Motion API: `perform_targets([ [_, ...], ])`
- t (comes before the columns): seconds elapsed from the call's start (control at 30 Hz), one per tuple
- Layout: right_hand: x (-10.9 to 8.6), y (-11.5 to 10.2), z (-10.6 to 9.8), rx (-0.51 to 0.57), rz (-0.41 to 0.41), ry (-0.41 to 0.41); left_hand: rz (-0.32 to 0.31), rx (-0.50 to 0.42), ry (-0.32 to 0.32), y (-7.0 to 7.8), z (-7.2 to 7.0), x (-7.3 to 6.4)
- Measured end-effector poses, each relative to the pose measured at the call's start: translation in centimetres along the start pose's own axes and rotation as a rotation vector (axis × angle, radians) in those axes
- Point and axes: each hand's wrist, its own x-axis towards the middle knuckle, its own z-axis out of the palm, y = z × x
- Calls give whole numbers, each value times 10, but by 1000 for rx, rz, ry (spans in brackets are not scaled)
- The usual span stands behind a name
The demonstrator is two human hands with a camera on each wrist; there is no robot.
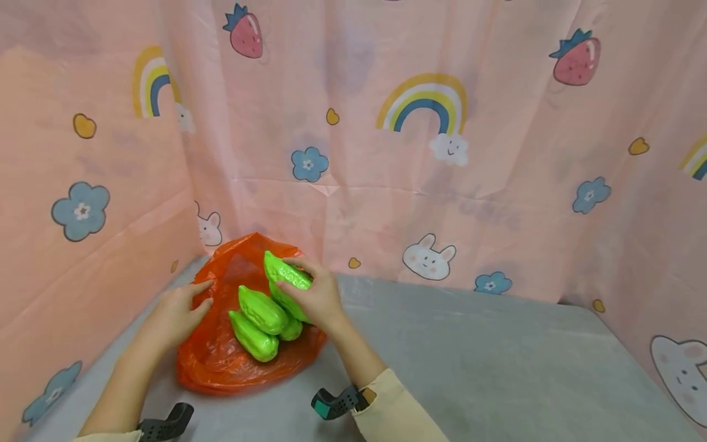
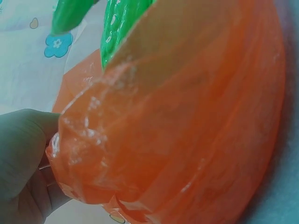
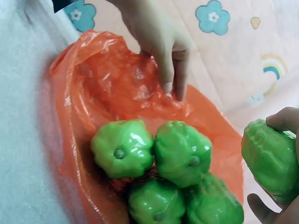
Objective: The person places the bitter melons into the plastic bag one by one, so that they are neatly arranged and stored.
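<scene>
An orange-red plastic bag (image 1: 212, 368) lies spread and gaping at the left of the table. My left hand (image 1: 175, 314) pinches its left rim between thumb and fingers; the left wrist view shows the thumb at the edge of the crumpled film (image 2: 88, 149). Glossy green bitter melons (image 1: 264, 310) rest in a cluster inside, several with their stem ends (image 3: 119, 153) toward the right wrist camera. In my right hand (image 1: 320, 298) is another bitter melon (image 3: 268, 156), gripped above the bag's right side, apart from the cluster. Part of it is hidden by the fingers.
A grey table (image 1: 469, 356) stretches out to the right of the bag. Behind and along the left side hangs a pink curtain (image 1: 353, 215) with rainbows, flowers and rabbits, close to the bag's far edge. Each wrist wears a black strap mount (image 1: 337, 404).
</scene>
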Motion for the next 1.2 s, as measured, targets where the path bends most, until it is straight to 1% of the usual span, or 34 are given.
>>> perform_targets([
  [0.17, -2, 6, 3, -44, 11, -17, -10, -14, -1, 0, 3, 1],
  [0.4, -2, 9, 3, -88, 30, -6, -5, -22, -10, 5, 3, 5],
  [0.63, -5, 8, 10, -132, 40, -41, -11, -15, -3, 0, 5, 3],
  [0.77, -6, 8, 13, -168, 51, -44, -5, -18, -3, -1, 5, 3],
  [0.93, -7, 9, 16, -232, 35, -47, -16, -11, -8, -1, 5, 2],
  [1.2, -9, 9, 17, -303, 17, -85, -23, -11, -16, 1, 5, 2],
])
